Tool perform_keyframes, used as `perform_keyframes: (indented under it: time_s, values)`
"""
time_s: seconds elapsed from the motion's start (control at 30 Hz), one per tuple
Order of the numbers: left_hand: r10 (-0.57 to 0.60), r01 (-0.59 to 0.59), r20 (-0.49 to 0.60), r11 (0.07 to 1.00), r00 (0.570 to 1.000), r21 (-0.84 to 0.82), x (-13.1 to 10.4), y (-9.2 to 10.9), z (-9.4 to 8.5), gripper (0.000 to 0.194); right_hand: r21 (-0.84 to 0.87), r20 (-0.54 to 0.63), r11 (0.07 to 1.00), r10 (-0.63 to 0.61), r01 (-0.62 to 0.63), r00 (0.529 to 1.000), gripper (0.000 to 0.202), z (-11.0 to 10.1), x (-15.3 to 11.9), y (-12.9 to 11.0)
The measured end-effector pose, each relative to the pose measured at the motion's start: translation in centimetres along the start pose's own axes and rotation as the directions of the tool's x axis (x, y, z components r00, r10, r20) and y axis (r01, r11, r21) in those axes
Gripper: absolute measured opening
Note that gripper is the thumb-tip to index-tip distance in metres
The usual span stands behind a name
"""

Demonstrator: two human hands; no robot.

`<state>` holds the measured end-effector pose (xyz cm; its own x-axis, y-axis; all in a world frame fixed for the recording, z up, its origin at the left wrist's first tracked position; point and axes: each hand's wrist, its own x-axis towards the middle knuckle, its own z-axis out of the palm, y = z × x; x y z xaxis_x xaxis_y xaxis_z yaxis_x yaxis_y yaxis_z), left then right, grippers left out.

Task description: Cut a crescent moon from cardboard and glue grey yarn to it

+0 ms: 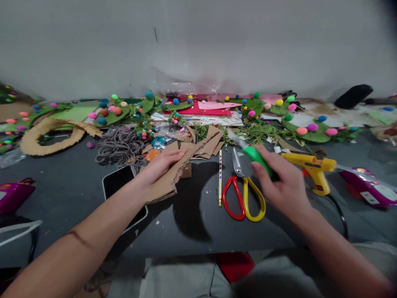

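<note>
My left hand point(155, 173) is closed around a bent strip of brown corrugated cardboard point(166, 184), which points away to the upper right with its cut edge showing. In my right hand point(283, 178) is a green utility knife point(256, 156), its blade out and aimed up and left, apart from the cardboard. Just below the knife lie scissors point(237, 167) with one red and one yellow handle. A pale pencil point(220, 178) with dark dots rests left of them. Part of a phone point(119, 184) shows under my left forearm.
A yellow glue gun point(321, 167) lies right of my right hand, trailing a black cord. Grey yarn point(119, 147) and a ragged cardboard ring point(29, 140) sit at the left. Green leaf shapes with pom-poms point(313, 131) line the back near the wall. Purple devices point(367, 186) flank both sides.
</note>
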<state>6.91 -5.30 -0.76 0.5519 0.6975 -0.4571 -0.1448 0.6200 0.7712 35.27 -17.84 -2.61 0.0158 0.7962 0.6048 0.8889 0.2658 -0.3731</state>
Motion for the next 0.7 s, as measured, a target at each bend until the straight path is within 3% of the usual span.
perform_keyframes:
  time_s: [0.1, 0.17, 0.27, 0.53, 0.7]
  values:
    - [0.051, -0.046, -0.083, 0.997, 0.995, 0.063, -0.2, 0.1, 0.6, 0.027, 0.101, 0.167, 0.992, -0.087, 0.071, 0.982, 0.042, 0.7, -0.5, -1.8]
    - [0.070, -0.056, -0.134, 0.992, 0.988, 0.111, -0.4, 0.2, 1.0, 0.025, 0.091, 0.192, 0.991, -0.113, 0.097, 0.975, 0.043, 1.3, -0.7, -2.7]
    - [0.086, -0.058, -0.182, 0.986, 0.980, 0.154, -0.5, 0.1, 1.2, 0.023, 0.052, 0.182, 0.994, -0.103, 0.095, 0.978, 0.042, 1.8, -0.5, -3.2]
    - [0.199, -0.176, -0.164, 0.974, 0.966, 0.140, 0.0, -0.8, 1.1, 0.025, -0.080, 0.167, 0.992, -0.079, 0.094, 0.983, 0.037, 1.4, 0.3, -2.2]
    - [0.233, -0.213, -0.097, 0.960, 0.968, 0.183, 1.0, -1.0, 1.5, 0.034, -0.174, 0.125, 0.985, 0.032, -0.010, 0.992, 0.035, 0.1, 0.4, -0.6]
